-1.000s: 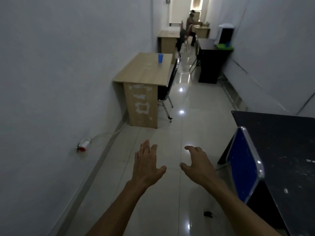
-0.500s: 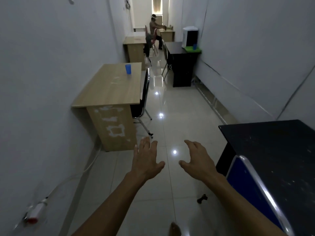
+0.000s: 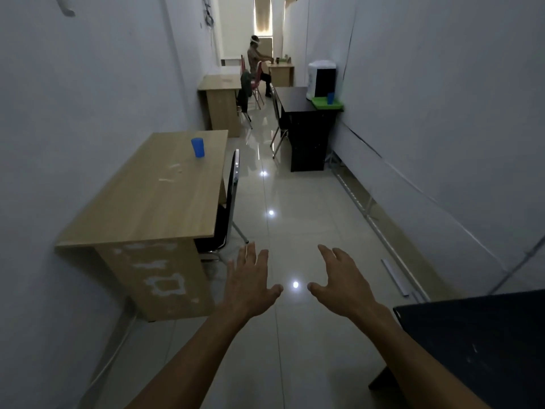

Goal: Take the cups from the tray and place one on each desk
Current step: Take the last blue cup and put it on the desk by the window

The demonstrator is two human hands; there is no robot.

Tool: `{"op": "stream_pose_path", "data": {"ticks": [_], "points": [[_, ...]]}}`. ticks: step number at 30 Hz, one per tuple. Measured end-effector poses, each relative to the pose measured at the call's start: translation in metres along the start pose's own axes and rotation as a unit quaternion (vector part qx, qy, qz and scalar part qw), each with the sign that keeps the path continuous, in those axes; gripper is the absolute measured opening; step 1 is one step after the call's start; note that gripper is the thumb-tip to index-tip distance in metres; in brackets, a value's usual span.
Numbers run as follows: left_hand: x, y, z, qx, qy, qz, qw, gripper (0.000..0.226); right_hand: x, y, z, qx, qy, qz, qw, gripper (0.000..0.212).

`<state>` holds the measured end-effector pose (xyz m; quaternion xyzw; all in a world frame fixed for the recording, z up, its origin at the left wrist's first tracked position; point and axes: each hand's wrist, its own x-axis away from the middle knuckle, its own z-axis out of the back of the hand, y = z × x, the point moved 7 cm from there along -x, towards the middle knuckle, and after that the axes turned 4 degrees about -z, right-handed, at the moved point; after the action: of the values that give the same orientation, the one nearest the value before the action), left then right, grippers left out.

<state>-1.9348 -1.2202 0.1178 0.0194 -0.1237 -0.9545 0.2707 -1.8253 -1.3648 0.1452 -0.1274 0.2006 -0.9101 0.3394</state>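
Head view: the left hand [image 3: 250, 286] and the right hand [image 3: 343, 278] are both extended forward over the tiled floor [image 3: 309, 202], palms down. Both are empty, with fingers spread and nothing gripped. The two hands sit side by side, apart, with a light reflection on the floor between the thumbs.

At 10 o'clock from the hands stands a wooden table [image 3: 165, 196] against the left wall. One blue cup [image 3: 198, 147] stands upright on its far portion. A black chair [image 3: 230, 202] is pushed in at the table's right side.

At 12 o'clock, farther down the corridor, a second wooden table [image 3: 219, 84] stands against the left wall. At 1 o'clock a black table [image 3: 295, 97] stands against the right wall. It carries a green tray [image 3: 328, 105] at its right edge, with a second blue cup [image 3: 331, 98] on the tray, just in front of a white water dispenser [image 3: 321, 79].

At 4 o'clock, a dark table [image 3: 477, 343] fills the lower right corner.

A seated person [image 3: 256, 66] is visible at the corridor's far end.
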Motion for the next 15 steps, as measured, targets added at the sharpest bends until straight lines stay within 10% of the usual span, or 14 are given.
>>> {"op": "stream_pose_path", "data": {"ticks": [15], "points": [[-0.360,-0.038,0.010,0.037,-0.020,-0.033,0.999,0.086,-0.342,0.009,0.036,0.000,0.022,-0.046,0.999,0.086]]}}
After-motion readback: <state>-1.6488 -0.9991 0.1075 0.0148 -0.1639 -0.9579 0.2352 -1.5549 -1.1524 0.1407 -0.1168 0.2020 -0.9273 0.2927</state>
